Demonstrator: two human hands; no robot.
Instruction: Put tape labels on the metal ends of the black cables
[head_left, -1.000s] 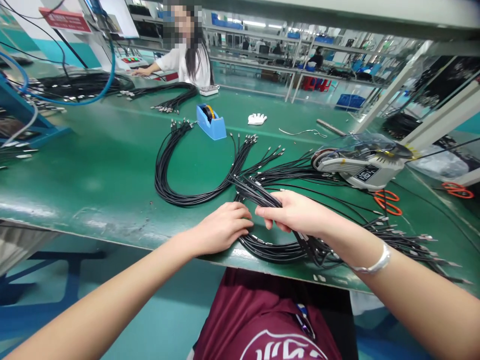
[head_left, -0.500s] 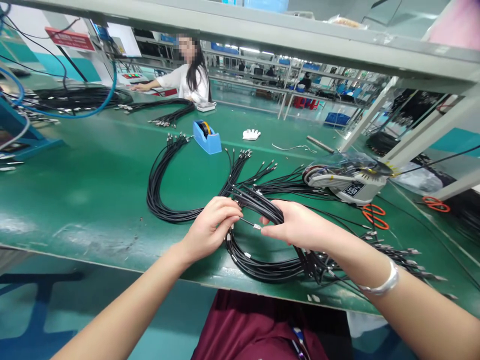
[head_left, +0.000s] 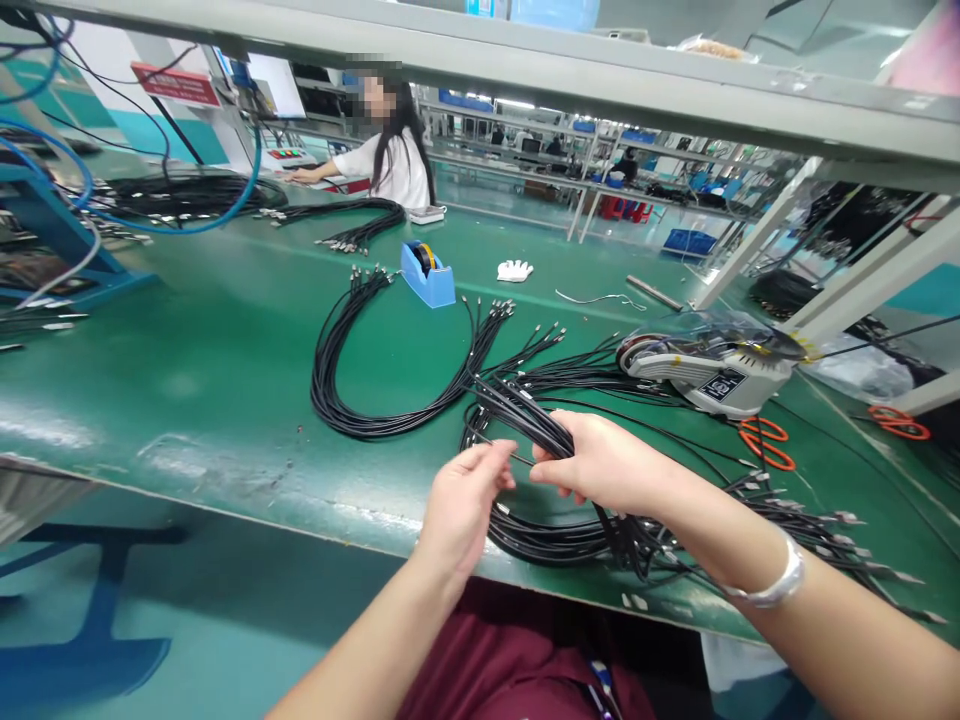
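My right hand (head_left: 600, 458) is wrapped round a bundle of black cables (head_left: 521, 408), whose ends point up and to the left. Just left of it, my left hand (head_left: 469, 495) pinches a single thin black cable (head_left: 523, 460) between thumb and fingers. Under both hands a larger coil of black cables (head_left: 551, 548) lies on the green table, its metal-tipped ends (head_left: 832, 545) fanned out to the right. Beyond my left hand rests a U-shaped bundle of black cables (head_left: 367, 425) with silvery connectors at its ends.
A blue tape dispenser (head_left: 431, 280) and a white glove (head_left: 515, 271) lie farther back on the table (head_left: 225, 340). At right are a grey tape machine (head_left: 720, 375) and orange-handled scissors (head_left: 766, 443). A shelf beam (head_left: 480, 75) crosses overhead. Across the table sits a co-worker (head_left: 401, 165).
My left hand has moved right and down along the single cable, closer to my right hand. The white tag that showed between my hands is now out of sight. My right hand keeps holding the bundle.
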